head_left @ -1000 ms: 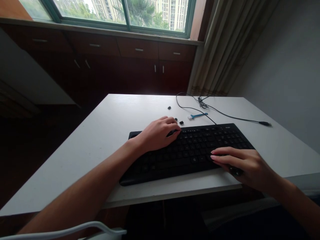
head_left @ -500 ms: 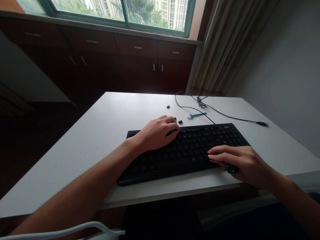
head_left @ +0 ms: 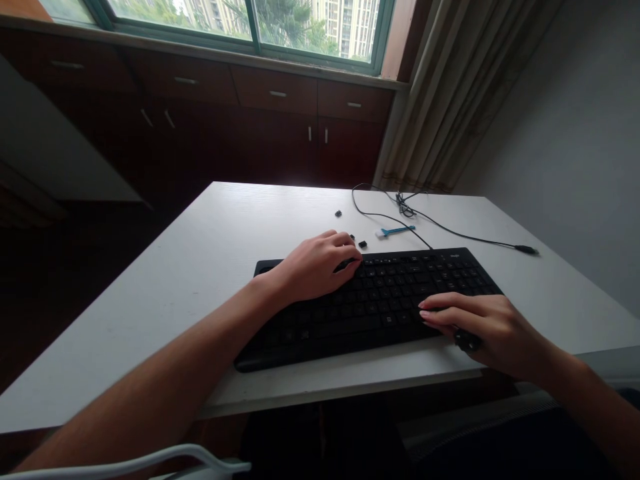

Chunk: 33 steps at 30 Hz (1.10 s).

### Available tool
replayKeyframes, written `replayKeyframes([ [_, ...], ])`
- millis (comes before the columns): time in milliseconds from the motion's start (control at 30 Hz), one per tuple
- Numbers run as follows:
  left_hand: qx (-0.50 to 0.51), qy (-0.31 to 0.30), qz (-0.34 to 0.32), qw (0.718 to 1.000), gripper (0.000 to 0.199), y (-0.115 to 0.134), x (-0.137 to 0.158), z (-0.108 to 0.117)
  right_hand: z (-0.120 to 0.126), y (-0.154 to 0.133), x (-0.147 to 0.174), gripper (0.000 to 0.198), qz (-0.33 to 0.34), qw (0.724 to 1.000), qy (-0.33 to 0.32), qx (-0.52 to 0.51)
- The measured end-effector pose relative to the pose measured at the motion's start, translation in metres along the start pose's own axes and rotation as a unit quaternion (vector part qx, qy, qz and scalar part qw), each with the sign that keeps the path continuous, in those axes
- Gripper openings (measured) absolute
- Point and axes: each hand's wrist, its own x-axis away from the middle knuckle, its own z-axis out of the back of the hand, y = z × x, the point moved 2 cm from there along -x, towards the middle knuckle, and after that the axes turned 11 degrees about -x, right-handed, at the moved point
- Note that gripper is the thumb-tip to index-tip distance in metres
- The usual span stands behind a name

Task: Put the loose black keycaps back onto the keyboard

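Observation:
A black wired keyboard (head_left: 350,325) lies at a slant near the table's front edge. Across its far left part rests my left hand (head_left: 323,265), thumb and index finger closed together at the top row, the other fingers bent over the far edge. My right hand (head_left: 483,327) is over the lower right keys, closed round a slim black tool (head_left: 467,341) whose rounded end pokes out below the fingers. The tool's front part is hidden, so its kind is unclear. Small black keycaps (head_left: 363,245) sit loose just beyond the keyboard, one partly behind my left fingers.
A blue brush (head_left: 397,231) with pale bristles lies behind the keyboard. The keyboard's black cable (head_left: 405,207) loops over the far right of the white table (head_left: 165,267), ending in a USB plug (head_left: 525,249). A white curved bar (head_left: 150,456) crosses the lower left.
The whole view has shifted very slightly. Both hands keep their places on the keyboard, and the loose keycaps and brush lie where they were.

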Motion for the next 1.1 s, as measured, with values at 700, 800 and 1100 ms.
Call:
replayKeyframes([
  [700, 0.009, 0.012, 0.003, 1.000, 0.026, -0.001, 0.000, -0.001, 0.023, -0.044, -0.081, 0.056, -0.124, 0.752, 0.319, -0.563],
  [800, 0.006, 0.007, -0.001, 1.000, 0.026, -0.001, -0.001, 0.000, 0.022, -0.046, -0.084, 0.056, -0.062, 0.769, 0.354, -0.528],
  [1100, 0.007, 0.005, 0.000, 1.000, 0.024, -0.001, -0.001, 0.000, 0.009, -0.041, -0.078, 0.053, -0.105, 0.807, 0.283, -0.508],
])
